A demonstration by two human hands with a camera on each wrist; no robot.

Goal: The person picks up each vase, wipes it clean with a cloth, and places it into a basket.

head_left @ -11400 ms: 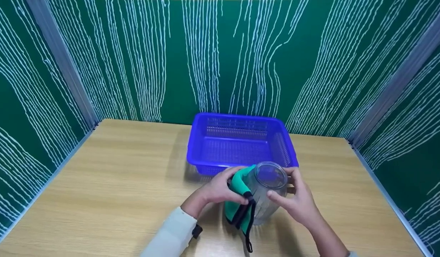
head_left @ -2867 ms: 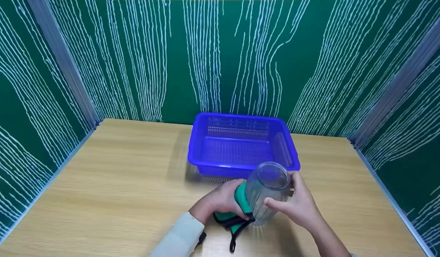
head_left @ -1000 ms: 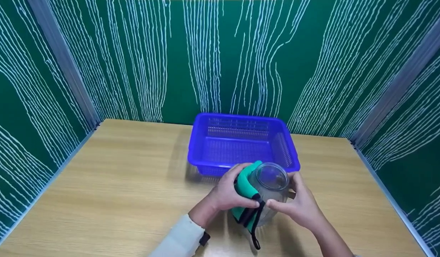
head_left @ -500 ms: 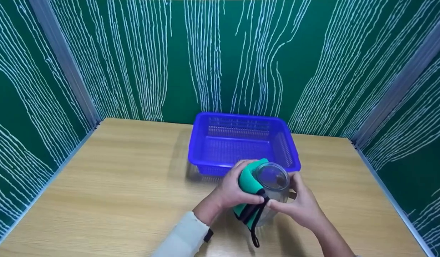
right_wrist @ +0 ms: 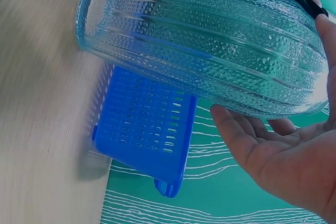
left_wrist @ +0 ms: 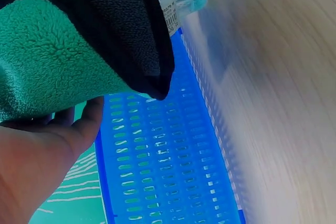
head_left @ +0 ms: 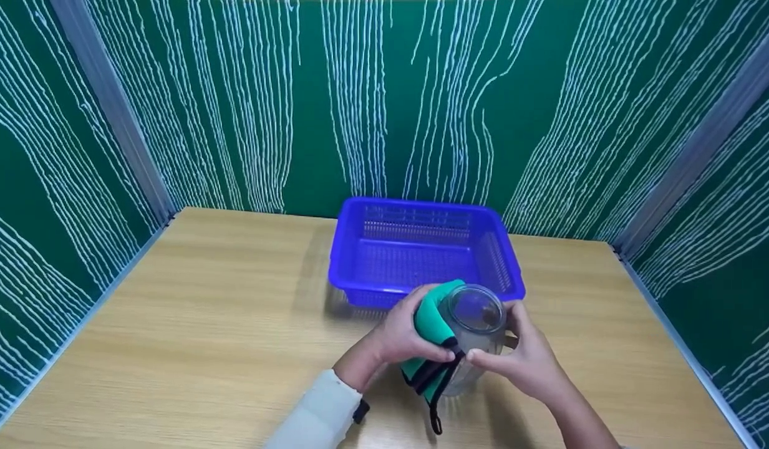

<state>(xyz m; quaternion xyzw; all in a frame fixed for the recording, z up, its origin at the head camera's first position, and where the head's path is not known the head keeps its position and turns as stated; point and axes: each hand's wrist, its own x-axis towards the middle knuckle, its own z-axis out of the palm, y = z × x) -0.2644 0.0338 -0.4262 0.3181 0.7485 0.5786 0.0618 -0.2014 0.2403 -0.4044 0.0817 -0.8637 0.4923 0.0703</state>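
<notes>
A clear ribbed glass jar [head_left: 474, 318] stands upright near the table's front, its open mouth facing up. My right hand [head_left: 527, 358] grips its right side, the thumb in front and fingers behind. In the right wrist view the jar [right_wrist: 205, 45] shows a dimpled surface. With my left hand [head_left: 403, 333] I hold a green cloth [head_left: 433, 318] with black edging against the jar's left side; its black hanging loop dangles low. The left wrist view shows the cloth's fluffy green face [left_wrist: 52, 56], its dark grey other side, and a barcode label [left_wrist: 170, 17] on the jar.
A blue perforated plastic basket [head_left: 421, 290] sits just behind the jar, with nothing seen inside. Under everything is a wood-grain table [head_left: 234, 312]. Green panels [head_left: 309, 106] with white wavy lines enclose its back and sides.
My left hand and the cloth went down the jar's side by 2.9 s ago, rose again, and are now slightly lower than half a second ago. Jar and right hand stay nearly still.
</notes>
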